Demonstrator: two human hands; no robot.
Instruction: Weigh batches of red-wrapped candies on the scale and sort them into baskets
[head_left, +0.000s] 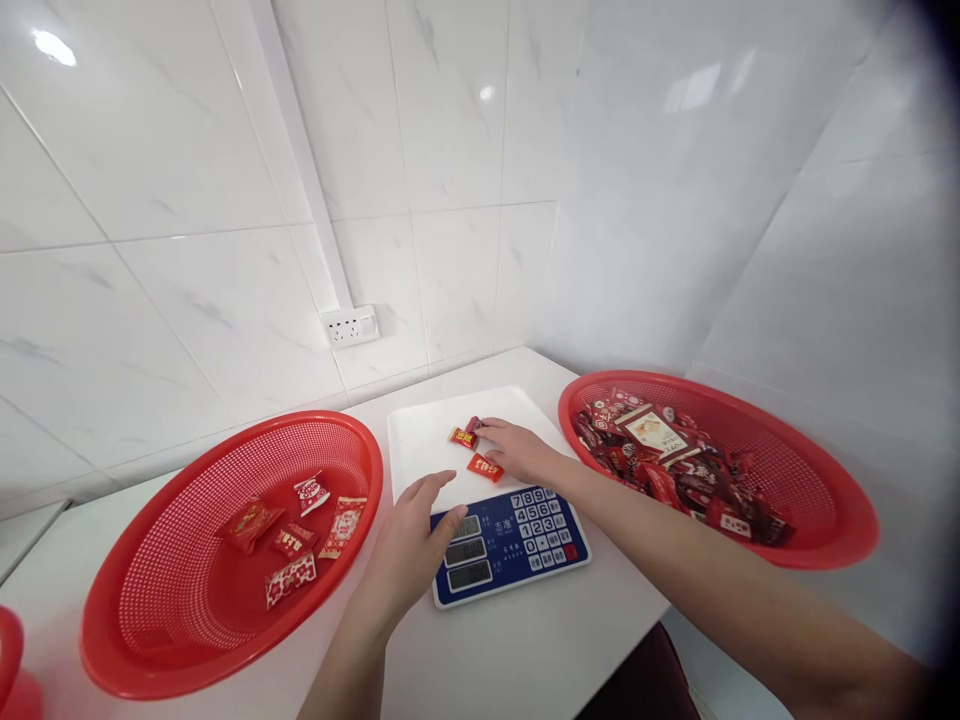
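A white electronic scale [424, 432] with a blue keypad panel lies in front of me. On its platform are three small wrapped candies: a red and yellow one [460, 438], a dark red one [473, 424] and a bright red one [485, 467]. My right hand [519, 451] reaches over the platform, its fingers stretched out and its fingertips at the dark red candy; the bright red candy lies just below the thumb side. My left hand [411, 545] hovers at the scale's left front edge, thumb and fingers apart, with nothing in it. It partly covers the displays.
On the left stands a red mesh basket [367, 450] with several wrapped candies at its bottom. Another red basket [847, 515], at the right, holds a heap of dark red packets. A red rim [9, 640] shows at the lower left. Behind the table, the tiled wall carries a socket [351, 326].
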